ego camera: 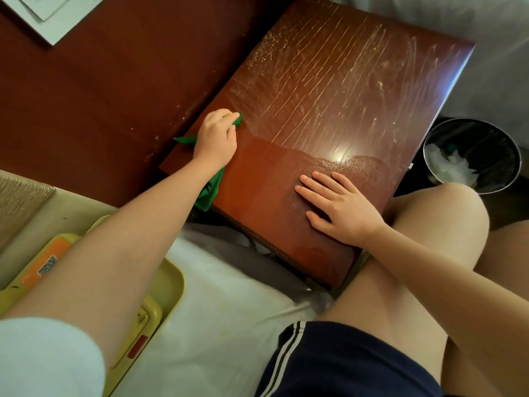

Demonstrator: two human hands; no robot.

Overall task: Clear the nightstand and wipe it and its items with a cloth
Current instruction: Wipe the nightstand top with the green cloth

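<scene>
The counter (343, 96) stands in front of you. Your left hand (216, 138) holds the cloth (210, 190) at the counter's left edge, and part of the cloth hangs over that edge. Your right hand (340, 207) lies flat on the near part of the counter. A bin (503, 150) sits just right of the counter, past your knee. The tray (171, 283) lies on the bed (229, 310) at your left, under your left arm. Papers (48, 18) lie far back on the left.
</scene>
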